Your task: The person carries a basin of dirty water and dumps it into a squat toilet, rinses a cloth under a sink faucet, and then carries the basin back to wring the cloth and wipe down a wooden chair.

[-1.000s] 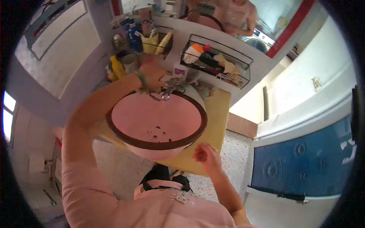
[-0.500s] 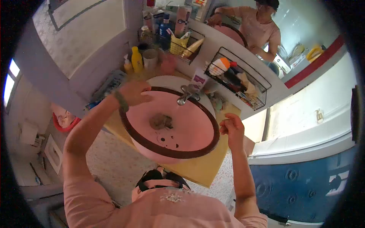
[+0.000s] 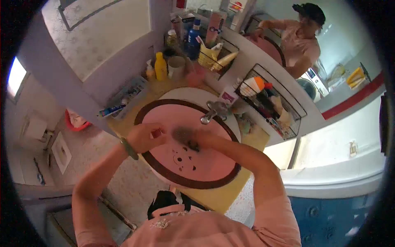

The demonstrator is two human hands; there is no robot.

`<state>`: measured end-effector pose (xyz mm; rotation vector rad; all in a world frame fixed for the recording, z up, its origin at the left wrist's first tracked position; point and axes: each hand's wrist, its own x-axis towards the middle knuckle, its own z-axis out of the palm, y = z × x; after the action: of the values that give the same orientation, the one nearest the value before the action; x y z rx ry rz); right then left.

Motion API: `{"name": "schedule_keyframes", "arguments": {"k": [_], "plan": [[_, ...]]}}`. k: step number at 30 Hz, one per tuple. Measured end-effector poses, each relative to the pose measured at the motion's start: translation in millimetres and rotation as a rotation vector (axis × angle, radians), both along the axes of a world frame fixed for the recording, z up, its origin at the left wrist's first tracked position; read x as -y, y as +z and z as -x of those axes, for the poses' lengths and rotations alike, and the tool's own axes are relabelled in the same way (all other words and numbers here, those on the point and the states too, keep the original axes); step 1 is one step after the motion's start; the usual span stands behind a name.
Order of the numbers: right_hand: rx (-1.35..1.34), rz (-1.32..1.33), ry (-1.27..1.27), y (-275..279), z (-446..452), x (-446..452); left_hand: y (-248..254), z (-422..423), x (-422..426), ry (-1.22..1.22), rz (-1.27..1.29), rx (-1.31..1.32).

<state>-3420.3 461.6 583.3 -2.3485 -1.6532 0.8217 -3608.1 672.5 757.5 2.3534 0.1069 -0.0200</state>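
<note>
A pink oval sink (image 3: 214, 164) with a dark brown rim stands on a yellow counter (image 3: 214, 199). My left hand (image 3: 147, 137), with a green band at its wrist, is over the sink's left side, fingers curled; a small reddish patch shows at its fingertips. My right hand (image 3: 201, 140) reaches into the middle of the bowl, beside a blurred dark grey-green thing (image 3: 183, 135). Whether its fingers hold that thing is unclear. Dark marks (image 3: 180, 159) show on the bowl's bottom near the drain. The metal faucet (image 3: 212, 112) sits at the back rim.
Behind the sink stand a yellow bottle (image 3: 161, 66), a cup (image 3: 176, 67) and a pump bottle. Wire baskets (image 3: 288, 123) with toiletries hang on the wall below a mirror (image 3: 345, 53). A tray (image 3: 127, 96) with small items lies on the left. A red basin (image 3: 75, 121) is further left.
My left hand has moved from the back-left rim over the bowl. My right hand has come from right of the sink into its middle. The camera view has shifted.
</note>
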Motion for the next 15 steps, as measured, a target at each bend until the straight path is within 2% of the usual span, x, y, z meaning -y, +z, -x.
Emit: {"name": "schedule_keyframes", "arguments": {"k": [2, 3, 5, 6, 7, 8, 9, 11, 13, 15], "plan": [[-0.005, 0.077, 0.079, 17.6, 5.3, -9.0, 4.3, -0.7, 0.8, -0.001, 0.006, 0.048], [-0.202, 0.052, -0.002, 39.8, 14.0, -7.6, 4.6, 1.3, 2.7, -0.023, 0.024, 0.091], [-0.421, 0.043, -0.071, 27.0, 16.7, 1.3, 4.2, 1.0, 3.6, 0.011, -0.008, 0.031], [-0.215, -0.018, 0.102, -4.1, 10.7, 7.3, 3.7, -0.2, 2.9, 0.027, -0.040, -0.008], [-0.006, -0.083, 0.271, -10.5, 11.3, 8.0, 2.8, -0.2, 2.6, 0.040, -0.039, -0.020], [-0.018, -0.082, 0.284, -15.1, 7.6, 9.5, 1.6, 0.2, 3.0, 0.058, -0.012, 0.010], [-0.040, -0.077, 0.170, 6.2, 7.2, 6.6, -0.3, 1.4, 4.1, 0.073, 0.016, 0.038], [-0.067, -0.073, 0.062, 10.0, 7.6, -0.5, -10.1, -0.1, 1.2, 0.073, 0.044, 0.078], [0.051, 0.112, -0.064, -11.7, 19.0, -21.2, -12.9, 0.7, 1.1, 0.073, 0.065, 0.123], [-0.286, -0.040, -0.105, -28.1, 25.2, -49.0, -9.3, 1.6, 1.7, 0.060, 0.091, 0.154]]}}
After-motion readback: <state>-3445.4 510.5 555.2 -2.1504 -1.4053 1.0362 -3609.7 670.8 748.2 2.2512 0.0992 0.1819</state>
